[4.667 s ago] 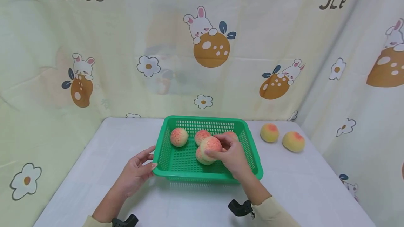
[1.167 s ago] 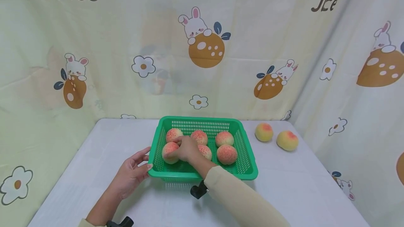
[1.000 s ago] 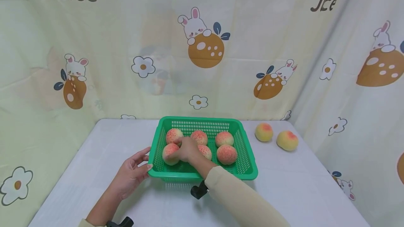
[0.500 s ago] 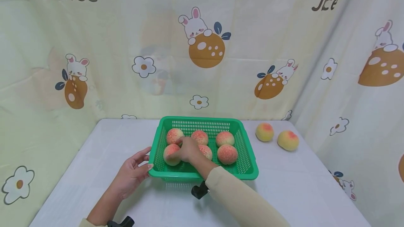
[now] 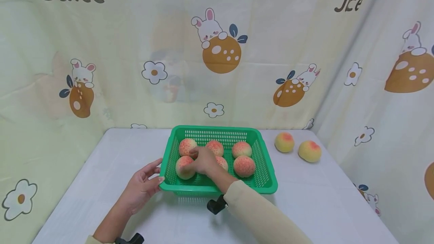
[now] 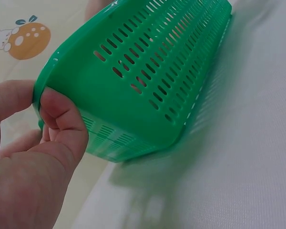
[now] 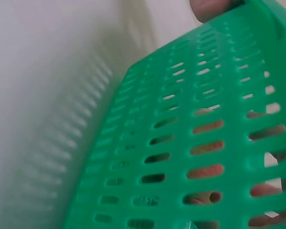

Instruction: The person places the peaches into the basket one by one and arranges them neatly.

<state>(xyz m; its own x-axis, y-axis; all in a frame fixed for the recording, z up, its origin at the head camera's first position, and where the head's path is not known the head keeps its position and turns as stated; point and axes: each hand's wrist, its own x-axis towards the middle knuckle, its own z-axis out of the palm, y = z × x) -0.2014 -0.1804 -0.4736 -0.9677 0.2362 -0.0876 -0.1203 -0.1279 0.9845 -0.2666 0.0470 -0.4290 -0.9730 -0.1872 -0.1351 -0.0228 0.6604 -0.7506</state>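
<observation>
A green plastic basket (image 5: 217, 188) with slotted sides stands on the table, several pink-speckled peaches (image 5: 244, 166) inside in two rows. My left hand (image 5: 141, 188) pinches its left rim; in the left wrist view the thumb and fingers (image 6: 62, 112) meet across the rim's edge. Inside the basket, my right hand (image 5: 204, 161) is at the front-left peach (image 5: 183, 168), its thumb overlapping that peach's right side and its fingers spread apart from the thumb near the back-left peach (image 5: 187, 147). The right hand partly covers the front-middle peach (image 5: 222, 162). The right wrist view shows mostly the basket's slotted wall (image 7: 181, 143).
Two yellow peaches with red tops, one (image 5: 284, 142) nearer the basket and one (image 5: 310, 151) farther right, lie on the white table (image 5: 315, 199). A printed curtain (image 5: 135, 48) hangs behind the table and along its right side.
Since the oldest frame, the peaches have come into two rows and the right hand has moved left to the front-left one. Lately that peach sits slightly lower and the hand has eased right.
</observation>
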